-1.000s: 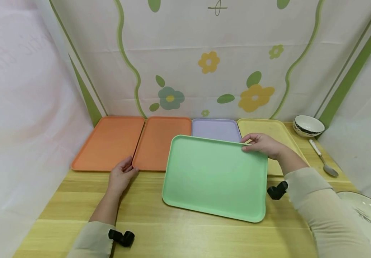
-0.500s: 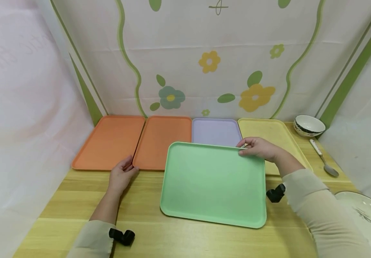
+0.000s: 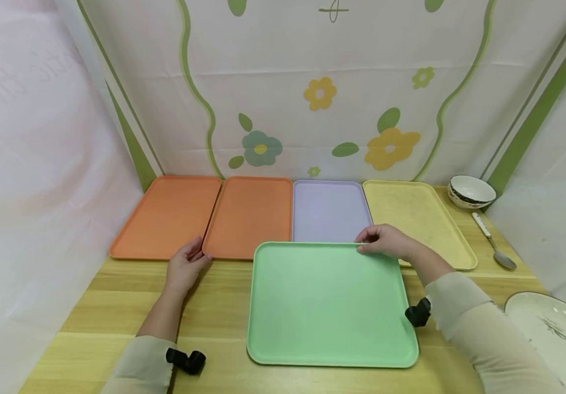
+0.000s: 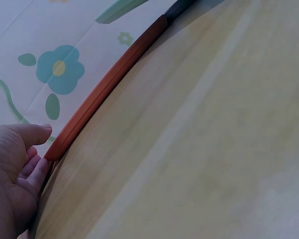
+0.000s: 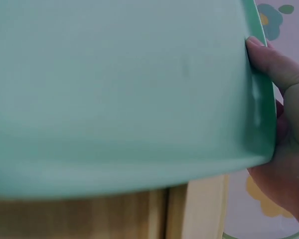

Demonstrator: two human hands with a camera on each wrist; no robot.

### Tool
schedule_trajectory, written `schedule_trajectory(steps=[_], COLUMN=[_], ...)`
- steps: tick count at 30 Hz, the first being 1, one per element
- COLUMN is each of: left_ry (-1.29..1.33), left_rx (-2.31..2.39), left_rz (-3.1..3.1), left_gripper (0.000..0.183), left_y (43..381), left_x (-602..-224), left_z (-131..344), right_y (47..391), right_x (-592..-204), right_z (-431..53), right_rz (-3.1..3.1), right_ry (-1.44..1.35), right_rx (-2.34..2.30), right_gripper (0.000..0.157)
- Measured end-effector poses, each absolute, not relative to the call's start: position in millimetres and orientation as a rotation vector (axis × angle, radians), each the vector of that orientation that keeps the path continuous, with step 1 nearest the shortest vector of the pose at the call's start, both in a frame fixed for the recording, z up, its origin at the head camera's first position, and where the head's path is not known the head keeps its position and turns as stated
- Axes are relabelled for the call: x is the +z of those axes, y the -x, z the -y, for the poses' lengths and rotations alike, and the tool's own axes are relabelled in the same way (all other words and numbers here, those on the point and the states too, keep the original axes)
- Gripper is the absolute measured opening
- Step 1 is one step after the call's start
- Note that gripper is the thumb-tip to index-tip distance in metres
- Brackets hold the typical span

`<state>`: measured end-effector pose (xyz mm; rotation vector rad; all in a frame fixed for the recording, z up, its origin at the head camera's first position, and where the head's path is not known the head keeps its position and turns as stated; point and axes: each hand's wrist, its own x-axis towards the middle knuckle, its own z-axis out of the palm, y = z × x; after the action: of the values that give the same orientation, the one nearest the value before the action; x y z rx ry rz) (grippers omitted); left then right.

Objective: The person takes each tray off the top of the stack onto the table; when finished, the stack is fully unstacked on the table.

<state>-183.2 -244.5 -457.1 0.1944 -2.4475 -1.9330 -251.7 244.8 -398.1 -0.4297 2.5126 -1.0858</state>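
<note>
In the head view, my right hand (image 3: pixel 383 241) pinches the far rim of a light green tray (image 3: pixel 332 306) near its right corner. The right wrist view shows the thumb (image 5: pixel 269 57) over the rim of the green tray (image 5: pixel 139 89), with the other fingers mostly hidden behind it. My left hand (image 3: pixel 185 268) rests with relaxed fingers at the near left corner of the second orange tray (image 3: pixel 250 219). Seen from the left wrist, the fingers (image 4: pixel 37 174) are right at the corner of that orange tray (image 4: pixel 99 94).
Another orange tray (image 3: pixel 169 219) lies at the far left. A lilac tray (image 3: pixel 329 210) and a yellow tray (image 3: pixel 421 219) continue the row. On the right are a bowl (image 3: pixel 471 191), a spoon (image 3: pixel 497 249) and a large plate (image 3: pixel 554 334). A printed cloth (image 3: pixel 283 82) hangs behind.
My right hand has brought the green tray down and toward me, turning it square to the row. More of the lilac and yellow trays shows. The left hand has stayed put.
</note>
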Motion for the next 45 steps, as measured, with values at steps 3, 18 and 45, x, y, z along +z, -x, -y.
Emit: schedule_trajectory(steps=[3, 18, 45], left_ry=[-0.2, -0.2, -0.209], left_rx=[-1.935, -1.943, -1.946], left_rz=[2.441, 2.439, 2.445], left_gripper=[0.066, 0.066, 0.066], left_y=[183.4, 182.3, 183.0], left_x=[-457.1, -457.7, -458.8], left_z=[244.8, 246.1, 246.1], right_y=[249.0, 234.9, 229.2], right_x=[-405.3, -420.1, -423.3], right_z=[-243.8, -234.9, -231.0], right_rz=[-2.532, -2.534, -2.511], right_ry=[0.428, 0.442, 0.495], right_rx=[-1.088, -1.029, -0.953], right_gripper=[0.024, 0.019, 0.01])
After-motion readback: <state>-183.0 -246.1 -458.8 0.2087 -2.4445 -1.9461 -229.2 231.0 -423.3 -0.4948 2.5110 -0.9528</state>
